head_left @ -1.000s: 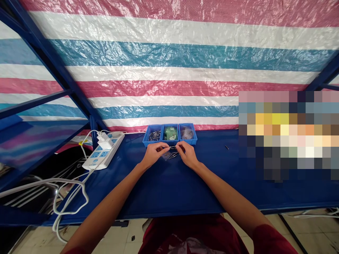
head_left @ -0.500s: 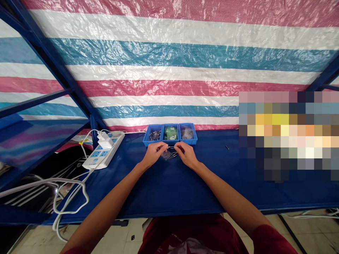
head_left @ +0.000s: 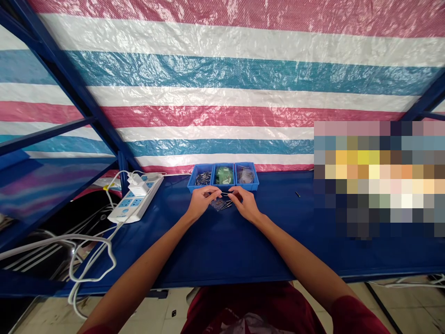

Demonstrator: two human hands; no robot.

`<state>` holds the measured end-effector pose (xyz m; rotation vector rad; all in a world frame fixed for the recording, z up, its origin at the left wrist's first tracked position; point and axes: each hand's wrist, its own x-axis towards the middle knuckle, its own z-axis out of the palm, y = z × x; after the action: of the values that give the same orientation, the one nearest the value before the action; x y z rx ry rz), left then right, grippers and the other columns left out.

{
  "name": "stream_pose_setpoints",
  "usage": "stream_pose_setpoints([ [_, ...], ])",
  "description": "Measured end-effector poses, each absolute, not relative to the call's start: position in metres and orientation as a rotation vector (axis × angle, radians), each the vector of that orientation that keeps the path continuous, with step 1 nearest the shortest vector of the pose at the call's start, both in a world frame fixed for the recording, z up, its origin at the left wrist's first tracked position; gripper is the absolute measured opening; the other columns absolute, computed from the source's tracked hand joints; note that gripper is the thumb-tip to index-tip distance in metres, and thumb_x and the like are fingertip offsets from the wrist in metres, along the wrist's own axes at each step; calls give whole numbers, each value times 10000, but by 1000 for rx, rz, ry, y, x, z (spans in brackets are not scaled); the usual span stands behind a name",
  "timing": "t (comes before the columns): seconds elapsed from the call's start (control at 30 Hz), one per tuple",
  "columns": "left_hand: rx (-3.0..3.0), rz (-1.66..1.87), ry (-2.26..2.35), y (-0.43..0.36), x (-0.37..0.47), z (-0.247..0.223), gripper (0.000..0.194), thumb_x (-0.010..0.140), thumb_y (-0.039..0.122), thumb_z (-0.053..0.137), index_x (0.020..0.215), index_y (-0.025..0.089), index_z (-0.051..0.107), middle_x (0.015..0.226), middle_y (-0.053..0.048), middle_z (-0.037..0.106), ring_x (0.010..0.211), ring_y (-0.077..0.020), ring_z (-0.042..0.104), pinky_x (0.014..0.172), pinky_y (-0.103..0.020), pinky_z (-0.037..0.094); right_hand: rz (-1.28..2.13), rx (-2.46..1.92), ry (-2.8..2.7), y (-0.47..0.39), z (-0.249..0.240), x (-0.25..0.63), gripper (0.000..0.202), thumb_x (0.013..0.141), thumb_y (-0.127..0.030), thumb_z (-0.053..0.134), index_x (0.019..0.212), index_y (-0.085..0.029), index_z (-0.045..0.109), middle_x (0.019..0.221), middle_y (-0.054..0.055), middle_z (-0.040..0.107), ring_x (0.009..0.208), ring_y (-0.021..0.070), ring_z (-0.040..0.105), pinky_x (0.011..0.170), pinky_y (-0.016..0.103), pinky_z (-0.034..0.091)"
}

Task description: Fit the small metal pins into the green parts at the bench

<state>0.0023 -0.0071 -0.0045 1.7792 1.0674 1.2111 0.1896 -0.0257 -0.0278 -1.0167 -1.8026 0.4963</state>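
Between my two hands is a thin, light-coloured rod-like piece (head_left: 225, 193), too small for me to name its kind. My left hand (head_left: 202, 201) pinches its left end, and my right hand (head_left: 245, 202) pinches the right end. Just beneath the fingers, a small clear plastic bag (head_left: 219, 204) and several thin dark metal pieces (head_left: 227, 204) lie on the blue table (head_left: 229, 250). Right behind my hands stand three blue bins: the left bin (head_left: 191, 184) has dark metal pieces, the middle bin (head_left: 223, 187) green packets, the right bin (head_left: 256, 182) clear plastic bags.
A white power strip (head_left: 134, 204) with a plugged-in adapter (head_left: 138, 185) sits at the left, its white cables (head_left: 113, 260) looping over the table's edge. One small dark piece (head_left: 297, 194) lies to the right. A striped sheet (head_left: 222, 111) hangs behind; the far right is pixelated.
Both hands stay nearly in place with the thin piece still between them. Its tilt looks slightly different, and the fingertips have shifted a little.
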Motion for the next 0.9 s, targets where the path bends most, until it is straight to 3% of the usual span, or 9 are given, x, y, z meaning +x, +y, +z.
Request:
stream_pose_setpoints([
  [0.27,1779,1216,1099,-9,3,-5,339,797,414,645,605,135,656,577,-32,646,485,-97,522,443,-197,414,466,-941,-1834,-26,-28,189,280,943,-383,432,856,-188,614,788,44,633,674,152,562,641,256,433],
  [0.53,1658,1254,1037,-4,4,-6,309,659,413,763,758,124,723,742,-63,708,486,-100,534,441,-218,457,432,-978,-1854,-26,-27,189,308,957,-384,403,868,-189,624,801,48,650,686,155,571,660,265,441],
  [0.67,1677,1267,1044,-4,5,-8,287,691,403,743,787,133,733,733,-54,703,476,-94,526,449,-221,469,430,-960,-1859,-26,-28,188,305,955,-379,408,877,-193,636,827,58,666,721,167,595,684,273,456],
  [0.9,1746,1262,1010,-9,6,-7,298,814,417,630,922,149,701,967,-99,717,848,-214,671,608,-255,548,428,-1067,-1808,-24,-32,187,310,950,-380,405,1016,-195,645,885,65,685,747,179,620,710,285,470],
])
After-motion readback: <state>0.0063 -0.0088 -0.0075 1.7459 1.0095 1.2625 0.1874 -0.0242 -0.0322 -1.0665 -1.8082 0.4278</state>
